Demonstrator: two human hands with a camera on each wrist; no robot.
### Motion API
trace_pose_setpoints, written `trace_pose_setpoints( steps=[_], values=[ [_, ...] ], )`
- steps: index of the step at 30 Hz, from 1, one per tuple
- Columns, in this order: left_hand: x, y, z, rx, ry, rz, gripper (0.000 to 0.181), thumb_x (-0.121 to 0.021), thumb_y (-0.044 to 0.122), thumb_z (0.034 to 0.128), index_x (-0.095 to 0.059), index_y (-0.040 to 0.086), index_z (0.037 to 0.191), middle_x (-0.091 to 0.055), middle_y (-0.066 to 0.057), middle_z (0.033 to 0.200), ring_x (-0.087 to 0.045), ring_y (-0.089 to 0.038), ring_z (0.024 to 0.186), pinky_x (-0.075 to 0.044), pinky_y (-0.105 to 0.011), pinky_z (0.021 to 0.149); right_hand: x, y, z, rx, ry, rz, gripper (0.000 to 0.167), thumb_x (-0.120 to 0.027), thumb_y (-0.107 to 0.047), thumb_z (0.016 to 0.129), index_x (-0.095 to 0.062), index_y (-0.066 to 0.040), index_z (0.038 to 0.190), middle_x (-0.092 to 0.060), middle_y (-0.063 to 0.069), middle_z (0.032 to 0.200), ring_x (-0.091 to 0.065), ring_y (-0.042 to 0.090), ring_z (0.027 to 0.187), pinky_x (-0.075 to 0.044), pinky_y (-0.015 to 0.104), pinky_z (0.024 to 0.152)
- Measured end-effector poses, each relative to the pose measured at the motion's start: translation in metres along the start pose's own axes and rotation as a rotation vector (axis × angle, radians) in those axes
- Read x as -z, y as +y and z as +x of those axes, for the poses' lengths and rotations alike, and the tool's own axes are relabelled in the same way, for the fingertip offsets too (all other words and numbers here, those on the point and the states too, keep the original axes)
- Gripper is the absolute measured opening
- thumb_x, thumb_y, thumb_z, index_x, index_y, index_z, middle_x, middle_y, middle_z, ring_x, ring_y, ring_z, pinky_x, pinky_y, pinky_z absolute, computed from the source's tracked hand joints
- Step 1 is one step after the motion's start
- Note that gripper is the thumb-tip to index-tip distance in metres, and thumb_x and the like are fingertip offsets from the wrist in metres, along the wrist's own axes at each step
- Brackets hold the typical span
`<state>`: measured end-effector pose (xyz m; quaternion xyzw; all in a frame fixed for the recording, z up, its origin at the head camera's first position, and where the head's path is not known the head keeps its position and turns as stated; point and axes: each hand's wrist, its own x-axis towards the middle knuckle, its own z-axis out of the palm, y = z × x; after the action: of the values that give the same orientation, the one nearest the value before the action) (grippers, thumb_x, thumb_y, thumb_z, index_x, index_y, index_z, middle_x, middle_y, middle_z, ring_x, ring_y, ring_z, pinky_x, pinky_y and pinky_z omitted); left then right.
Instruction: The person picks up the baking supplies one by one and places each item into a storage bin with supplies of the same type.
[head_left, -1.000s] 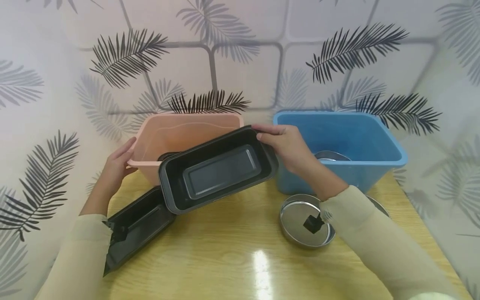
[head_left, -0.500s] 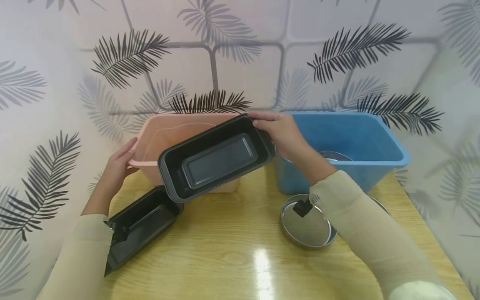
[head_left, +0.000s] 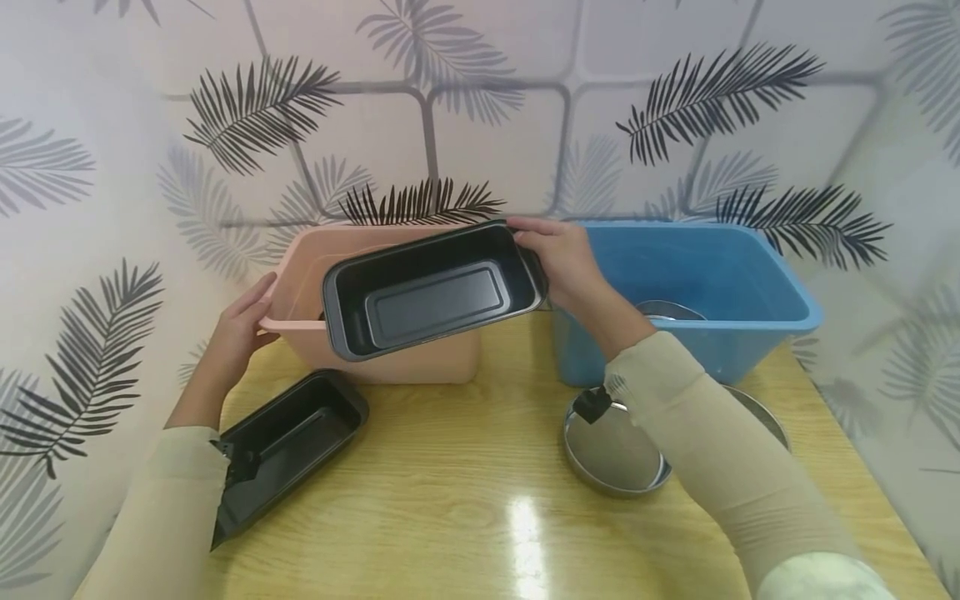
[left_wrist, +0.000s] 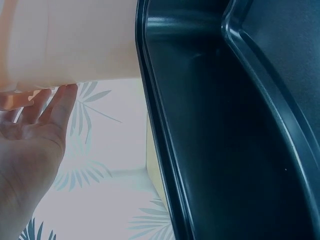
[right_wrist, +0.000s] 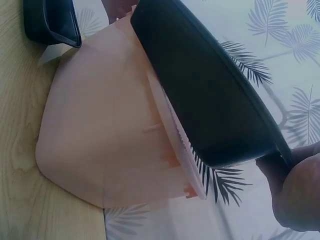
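My right hand (head_left: 566,262) pinches the right end of a black loaf pan (head_left: 435,304). The pan is tilted, its inside facing the head camera, in front of and above the pink bin (head_left: 397,358). In the right wrist view the pan's dark underside (right_wrist: 200,95) shows beside the bin's rim. My left hand (head_left: 238,337) holds the bin's left rim, with fingertips against the plastic in the left wrist view. A second black loaf pan (head_left: 300,437) lies slantwise on the table below my left hand, its near end partly hidden by the sleeve.
On the right stands a blue bin (head_left: 697,275) with a round metal pan (head_left: 670,311) inside. Two round metal pans, one (head_left: 611,454) and another (head_left: 757,415), lie before it, partly behind my right sleeve. A leaf-patterned wall backs the wooden table (head_left: 450,492).
The loaf pan in my right hand has risen and turned closer to level, uncovering more of the pink bin's front and the pan on the table. My left hand stays at the rim.
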<state>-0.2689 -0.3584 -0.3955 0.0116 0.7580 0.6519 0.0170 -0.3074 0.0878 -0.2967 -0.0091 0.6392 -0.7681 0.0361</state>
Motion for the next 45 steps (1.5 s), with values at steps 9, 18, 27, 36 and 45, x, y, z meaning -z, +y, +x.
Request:
trace_pose_setpoints(
  steps=[9, 18, 27, 36, 45],
  values=[
    [0.000, -0.001, 0.001, -0.006, -0.001, 0.021, 0.059, -0.038, 0.043, 0.1087, -0.019, 0.028, 0.162, -0.012, -0.012, 0.170, -0.028, -0.031, 0.150, -0.049, -0.011, 0.084, -0.001, 0.009, -0.003, -0.066, 0.044, -0.076, 0.042, -0.071, -0.002, 0.091, -0.069, -0.014, 0.131, -0.067, 0.007, 0.133, -0.070, 0.022, 0.104, -0.061, 0.035, 0.072],
    [0.000, -0.001, 0.000, -0.006, -0.006, 0.040, 0.057, -0.035, 0.042, 0.1096, -0.018, 0.028, 0.163, -0.013, -0.012, 0.170, -0.028, -0.031, 0.150, -0.047, -0.011, 0.084, -0.010, 0.020, -0.003, -0.025, 0.056, -0.063, 0.034, -0.061, -0.001, 0.096, -0.071, -0.007, 0.128, -0.068, 0.012, 0.131, -0.072, 0.017, 0.092, -0.061, 0.032, 0.071],
    [-0.001, -0.002, 0.000, -0.014, -0.003, 0.067, 0.056, -0.032, 0.041, 0.1101, -0.018, 0.029, 0.163, -0.014, -0.012, 0.169, -0.028, -0.035, 0.150, -0.048, -0.011, 0.085, -0.012, 0.022, -0.001, -0.051, 0.051, -0.135, 0.048, -0.064, 0.006, 0.088, -0.069, -0.015, 0.132, -0.063, 0.007, 0.137, -0.069, 0.020, 0.100, -0.060, 0.032, 0.068],
    [0.000, -0.002, -0.001, -0.018, 0.005, 0.101, 0.056, -0.031, 0.043, 0.1098, -0.017, 0.030, 0.163, -0.016, -0.014, 0.169, -0.040, -0.027, 0.144, -0.048, -0.011, 0.085, -0.014, 0.016, 0.004, -0.013, 0.048, -0.262, 0.047, -0.064, -0.001, 0.089, -0.071, -0.021, 0.130, -0.046, -0.003, 0.156, -0.035, 0.019, 0.148, -0.049, 0.035, 0.103],
    [0.000, -0.004, -0.002, -0.042, 0.015, 0.021, 0.058, -0.035, 0.039, 0.1097, -0.018, 0.024, 0.163, -0.020, -0.027, 0.164, -0.066, 0.008, 0.094, -0.050, -0.011, 0.081, -0.027, 0.010, 0.010, 0.008, 0.071, -0.104, 0.042, -0.064, -0.004, 0.096, -0.066, -0.017, 0.135, -0.050, 0.001, 0.153, -0.051, 0.022, 0.137, -0.054, 0.044, 0.096]
  ],
)
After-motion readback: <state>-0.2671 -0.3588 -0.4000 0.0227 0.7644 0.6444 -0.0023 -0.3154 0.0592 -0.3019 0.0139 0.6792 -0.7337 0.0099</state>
